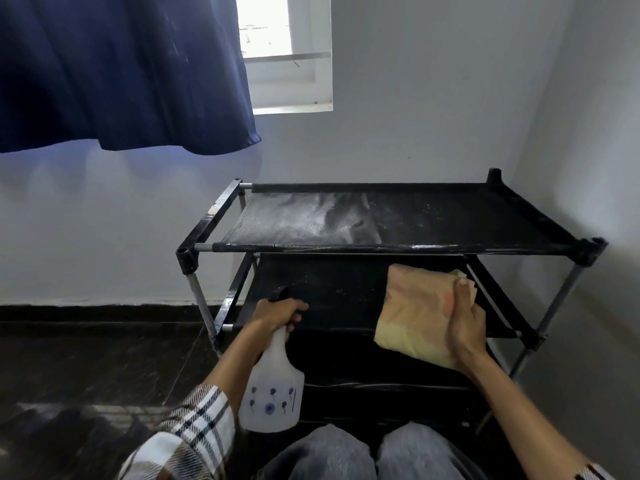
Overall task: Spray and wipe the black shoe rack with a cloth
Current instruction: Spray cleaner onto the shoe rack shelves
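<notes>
The black shoe rack (450, 216) stands against the wall with fabric shelves on a metal frame. Its top shelf looks wet and speckled on the left half. My left hand (277, 311) grips the black trigger head of a white spray bottle (272, 393) with blue flower prints, in front of the second shelf's left part. My right hand (465, 323) holds a folded yellow-orange cloth (412, 306) against the right part of the second shelf.
A dark blue curtain (121, 74) hangs at the upper left beside a window (287, 53). The white side wall (595, 168) stands close to the rack's right end. Dark floor (86, 368) lies to the left. My knees (381, 452) are right before the rack.
</notes>
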`<state>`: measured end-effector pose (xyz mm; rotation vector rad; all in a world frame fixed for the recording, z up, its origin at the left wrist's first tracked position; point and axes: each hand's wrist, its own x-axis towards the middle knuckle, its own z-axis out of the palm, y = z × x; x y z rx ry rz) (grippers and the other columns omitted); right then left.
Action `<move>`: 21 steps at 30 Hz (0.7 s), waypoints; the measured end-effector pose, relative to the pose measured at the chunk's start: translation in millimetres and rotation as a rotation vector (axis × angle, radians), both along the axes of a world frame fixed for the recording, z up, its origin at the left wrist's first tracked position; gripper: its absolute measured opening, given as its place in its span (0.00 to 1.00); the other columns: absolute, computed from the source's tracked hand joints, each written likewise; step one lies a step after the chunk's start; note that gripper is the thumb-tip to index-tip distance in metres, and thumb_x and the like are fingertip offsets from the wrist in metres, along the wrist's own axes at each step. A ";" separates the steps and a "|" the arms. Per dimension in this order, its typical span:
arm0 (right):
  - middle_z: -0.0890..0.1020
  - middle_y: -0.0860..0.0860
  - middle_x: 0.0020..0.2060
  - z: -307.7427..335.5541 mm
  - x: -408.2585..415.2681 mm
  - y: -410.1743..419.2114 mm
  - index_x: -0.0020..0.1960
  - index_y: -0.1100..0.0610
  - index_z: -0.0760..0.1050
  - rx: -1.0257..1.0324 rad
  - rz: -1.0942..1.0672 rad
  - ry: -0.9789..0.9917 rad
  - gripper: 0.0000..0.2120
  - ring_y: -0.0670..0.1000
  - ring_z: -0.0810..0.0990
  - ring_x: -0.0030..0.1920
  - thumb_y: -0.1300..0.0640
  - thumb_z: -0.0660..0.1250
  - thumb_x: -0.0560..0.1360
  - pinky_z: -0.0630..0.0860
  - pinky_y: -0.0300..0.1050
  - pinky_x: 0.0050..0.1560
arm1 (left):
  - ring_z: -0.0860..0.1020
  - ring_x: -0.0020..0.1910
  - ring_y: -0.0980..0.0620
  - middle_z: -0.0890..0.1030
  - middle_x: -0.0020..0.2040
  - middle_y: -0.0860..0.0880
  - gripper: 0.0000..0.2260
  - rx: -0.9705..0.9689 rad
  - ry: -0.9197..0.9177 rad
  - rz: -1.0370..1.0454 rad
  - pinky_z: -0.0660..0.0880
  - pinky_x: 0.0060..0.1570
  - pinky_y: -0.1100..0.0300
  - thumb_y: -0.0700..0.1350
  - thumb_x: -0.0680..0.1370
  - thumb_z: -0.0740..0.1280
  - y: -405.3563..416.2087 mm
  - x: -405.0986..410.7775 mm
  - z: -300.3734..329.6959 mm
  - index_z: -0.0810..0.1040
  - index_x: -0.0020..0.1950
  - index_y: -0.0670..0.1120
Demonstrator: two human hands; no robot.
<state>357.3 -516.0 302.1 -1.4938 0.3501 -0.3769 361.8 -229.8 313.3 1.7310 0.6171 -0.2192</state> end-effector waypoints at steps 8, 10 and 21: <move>0.75 0.42 0.37 -3.8 -9.6 -16.7 0.37 0.48 0.72 -0.019 -0.059 0.009 0.19 0.40 0.73 0.38 0.39 0.54 0.78 0.66 0.37 0.34 | 0.75 0.29 0.51 0.79 0.35 0.46 0.06 -0.001 0.052 -0.051 0.72 0.28 0.59 0.42 0.71 0.71 -19.4 10.6 -4.9 0.77 0.40 0.41; 0.75 0.42 0.37 -4.4 -13.4 -20.5 0.38 0.47 0.72 -0.030 -0.069 0.005 0.17 0.39 0.72 0.38 0.39 0.54 0.79 0.66 0.36 0.35 | 0.73 0.27 0.53 0.78 0.31 0.49 0.06 -0.033 0.077 -0.104 0.70 0.25 0.62 0.42 0.70 0.72 -26.5 12.0 -5.9 0.78 0.36 0.42; 0.78 0.44 0.37 -7.5 -26.1 -45.3 0.38 0.50 0.76 0.001 -0.188 0.000 0.19 0.43 0.75 0.39 0.38 0.57 0.77 0.70 0.41 0.38 | 0.71 0.26 0.54 0.76 0.29 0.49 0.07 0.025 0.192 -0.363 0.69 0.27 0.60 0.42 0.73 0.70 -59.4 6.5 -0.2 0.76 0.37 0.42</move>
